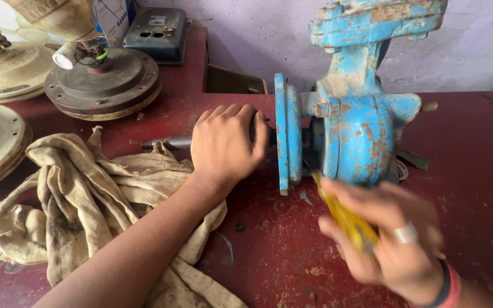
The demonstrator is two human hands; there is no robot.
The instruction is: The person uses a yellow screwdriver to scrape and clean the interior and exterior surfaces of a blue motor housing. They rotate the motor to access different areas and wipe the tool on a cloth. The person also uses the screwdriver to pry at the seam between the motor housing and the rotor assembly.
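Observation:
A worn blue machine [355,131] with flaking paint stands on the dark red table [475,171]. A grey metal shaft [169,142] sticks out of its left side, past a blue round flange [286,131]. My left hand [226,145] is wrapped around that shaft close to the flange. My right hand [392,236], blurred and wearing a ring and a wristband, holds a yellow-handled tool [346,219] whose tip points up into the gap between the flange and the machine body.
A crumpled dirty beige cloth [87,199] lies at the left under my forearm. Cream and grey round fan housings [101,80] sit at the back left, with a grey box [161,31] behind. A lilac wall runs along the rear.

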